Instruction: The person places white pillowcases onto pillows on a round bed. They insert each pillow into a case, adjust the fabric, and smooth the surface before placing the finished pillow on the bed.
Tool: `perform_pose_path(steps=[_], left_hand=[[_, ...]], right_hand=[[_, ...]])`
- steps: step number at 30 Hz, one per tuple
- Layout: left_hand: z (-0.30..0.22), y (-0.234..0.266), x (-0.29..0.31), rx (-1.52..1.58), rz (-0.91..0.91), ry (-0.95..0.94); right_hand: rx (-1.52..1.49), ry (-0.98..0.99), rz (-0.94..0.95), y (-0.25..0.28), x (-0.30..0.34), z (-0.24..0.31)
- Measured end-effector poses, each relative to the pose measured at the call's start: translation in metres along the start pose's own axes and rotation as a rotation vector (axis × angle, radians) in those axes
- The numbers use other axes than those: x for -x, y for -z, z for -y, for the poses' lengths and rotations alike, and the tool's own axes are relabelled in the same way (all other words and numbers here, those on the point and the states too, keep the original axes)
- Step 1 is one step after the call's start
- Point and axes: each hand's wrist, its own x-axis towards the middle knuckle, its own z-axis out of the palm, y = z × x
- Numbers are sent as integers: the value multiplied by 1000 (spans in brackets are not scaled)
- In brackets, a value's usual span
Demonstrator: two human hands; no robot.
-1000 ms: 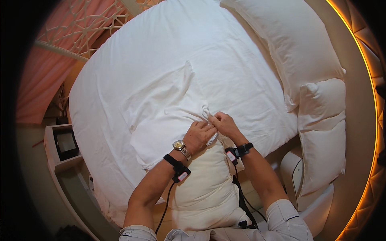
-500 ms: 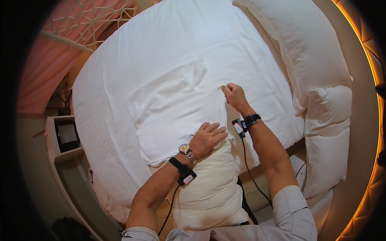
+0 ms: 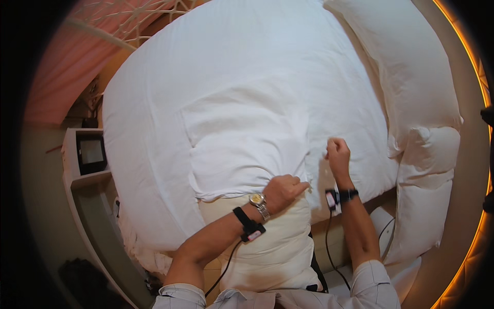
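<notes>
A cream pillow [image 3: 267, 257] lies lengthwise in front of my body, its far part inside a white pillowcase [image 3: 231, 154] that is spread over the bed. The case's mouth crosses the pillow, and creases run toward its right corner. My left hand [image 3: 284, 193], with a metal watch at its wrist, lies across the pillow at that mouth. Its fingers are curled and pinch the case's edge near the right corner. My right hand [image 3: 338, 153] is closed above the bed, right of the case and apart from it; nothing shows in its fingers.
Under the pillowcase is a bed with a white cover [image 3: 154, 118]. White pillows [image 3: 411, 77] line its right side, beside a lit edge strip [image 3: 481, 72]. A shelf unit [image 3: 77, 180] stands at the left, below a pink curtain [image 3: 62, 82]. Cables [image 3: 329, 247] hang from both wrist devices.
My right hand has left the case's right edge, moving right and nearer to me. My left hand has slid slightly right and nearer, its spread fingers now curled on the case's edge.
</notes>
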Motion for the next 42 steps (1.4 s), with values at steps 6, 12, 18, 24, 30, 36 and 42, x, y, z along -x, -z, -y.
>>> perform_pose_path(steps=[6,12,18,24,30,36,42], left_hand=[[-12,22,23,-146,-98,196],[15,63,87,-321,-207,344],[36,102,158,-275,-332,420],[34,100,207,-87,-472,522],[-9,102,222,274,-359,739],[-42,108,238,119,-84,433],[23,119,270,-178,-44,521]], right_hand=[[100,128,622,-2,122,26],[442,385,325,-60,142,41],[193,407,272,-47,141,28],[50,68,362,-23,166,39],[315,112,512,1,178,46],[441,122,631,21,181,38],[425,147,584,16,181,17]])
